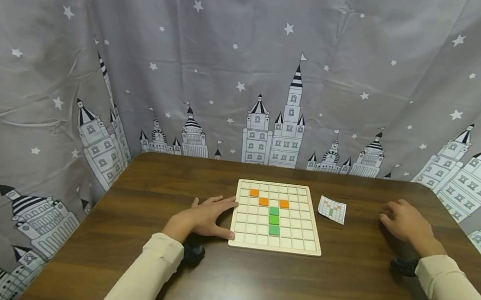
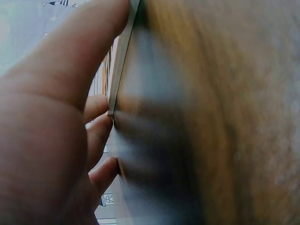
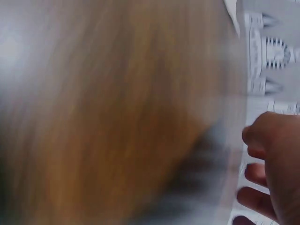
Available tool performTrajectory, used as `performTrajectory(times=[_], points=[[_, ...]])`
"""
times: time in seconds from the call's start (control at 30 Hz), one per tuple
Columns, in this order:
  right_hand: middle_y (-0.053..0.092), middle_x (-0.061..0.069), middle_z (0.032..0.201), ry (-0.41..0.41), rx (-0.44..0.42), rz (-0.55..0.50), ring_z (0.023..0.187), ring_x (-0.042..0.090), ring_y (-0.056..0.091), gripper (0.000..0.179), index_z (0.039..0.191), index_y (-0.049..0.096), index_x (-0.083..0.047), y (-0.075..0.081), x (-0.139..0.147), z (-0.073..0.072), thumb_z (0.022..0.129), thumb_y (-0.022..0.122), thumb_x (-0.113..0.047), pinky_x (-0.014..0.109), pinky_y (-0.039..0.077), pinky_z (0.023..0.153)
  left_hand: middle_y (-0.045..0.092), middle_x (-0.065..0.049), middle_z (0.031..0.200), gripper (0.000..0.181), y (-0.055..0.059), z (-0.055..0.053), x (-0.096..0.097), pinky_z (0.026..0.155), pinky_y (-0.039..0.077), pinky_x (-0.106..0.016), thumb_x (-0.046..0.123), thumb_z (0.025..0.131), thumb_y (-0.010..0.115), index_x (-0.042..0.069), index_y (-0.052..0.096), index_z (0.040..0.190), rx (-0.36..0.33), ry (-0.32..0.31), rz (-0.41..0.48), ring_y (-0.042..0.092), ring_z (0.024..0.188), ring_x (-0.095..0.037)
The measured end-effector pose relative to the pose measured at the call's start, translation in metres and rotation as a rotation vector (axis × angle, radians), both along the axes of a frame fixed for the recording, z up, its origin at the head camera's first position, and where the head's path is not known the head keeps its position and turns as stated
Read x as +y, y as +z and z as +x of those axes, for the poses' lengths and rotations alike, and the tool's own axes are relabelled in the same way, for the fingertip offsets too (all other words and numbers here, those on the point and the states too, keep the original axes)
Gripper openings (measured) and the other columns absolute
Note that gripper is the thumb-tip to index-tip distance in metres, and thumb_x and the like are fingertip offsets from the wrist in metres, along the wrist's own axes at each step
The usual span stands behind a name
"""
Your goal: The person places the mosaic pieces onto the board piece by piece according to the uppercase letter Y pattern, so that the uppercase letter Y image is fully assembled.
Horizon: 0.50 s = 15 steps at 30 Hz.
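A cream grid board (image 1: 243, 239) lies flat on the table. Three green tiles (image 1: 274, 220) stand in a column on it, and above them are three orange tiles (image 1: 263, 201), two stepping down from the upper left and one on the right. My left hand (image 1: 205, 217) touches the board's left edge with thumb and fingertips, its fingers spread and fairly straight. Well to the right of the board is my right hand (image 1: 407, 224), over the table with fingers loosely bent; the right wrist view shows nothing in those fingers (image 3: 255, 199).
Beside the board's right edge lies a slightly curled paper card (image 1: 332, 210) printed with a small orange and green grid pattern. The brown wooden table (image 1: 228, 288) ends at the back against a grey curtain (image 1: 244, 45) with castles and stars.
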State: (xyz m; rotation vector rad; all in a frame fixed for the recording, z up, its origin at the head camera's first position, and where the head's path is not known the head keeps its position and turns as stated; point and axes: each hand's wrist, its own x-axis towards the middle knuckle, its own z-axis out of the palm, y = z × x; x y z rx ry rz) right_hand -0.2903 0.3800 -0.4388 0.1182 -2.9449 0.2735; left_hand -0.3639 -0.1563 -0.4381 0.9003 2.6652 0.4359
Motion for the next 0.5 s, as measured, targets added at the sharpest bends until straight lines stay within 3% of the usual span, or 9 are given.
performTrajectory(times=[0.13,0.27,0.4,0.5], points=[[0.047,0.039,0.121,-0.135,-0.01,0.008,0.106,0.062,0.049,0.043,0.123,0.058,0.009,-0.004,0.025,0.018,0.096,0.06,-0.024,0.072,0.044,0.076,0.023,0.008,0.166,0.092,0.0,0.005,0.001,0.109,0.006,-0.076,0.063,0.082,0.075,0.029,0.037,0.158,0.004,0.005,-0.001,0.017,0.152,-0.028],[0.038,0.043,0.123,-0.251,-0.043,-0.047,0.106,0.067,0.041,0.048,0.128,0.048,0.01,-0.004,0.042,0.034,0.097,0.055,-0.026,0.075,0.041,0.074,0.023,0.008,0.166,0.092,0.0,0.009,0.002,0.109,0.005,-0.076,0.063,0.082,0.075,0.029,0.037,0.158,0.007,0.012,0.002,0.017,0.152,-0.028],[0.033,0.045,0.119,-0.32,-0.105,-0.127,0.103,0.069,0.042,0.054,0.13,0.04,0.014,-0.006,0.053,0.042,0.096,0.053,-0.025,0.073,0.044,0.067,0.023,0.007,0.166,0.092,0.0,0.014,0.003,0.109,0.005,-0.076,0.062,0.082,0.075,0.028,0.037,0.158,0.007,0.017,0.003,0.017,0.152,-0.028],[0.035,0.045,0.114,-0.343,-0.106,-0.148,0.098,0.067,0.046,0.054,0.127,0.04,0.016,-0.008,0.058,0.044,0.094,0.054,-0.025,0.069,0.046,0.062,0.023,0.008,0.166,0.091,0.0,0.018,0.004,0.109,0.006,-0.076,0.062,0.082,0.075,0.028,0.037,0.158,0.009,0.02,0.003,0.017,0.152,-0.028]])
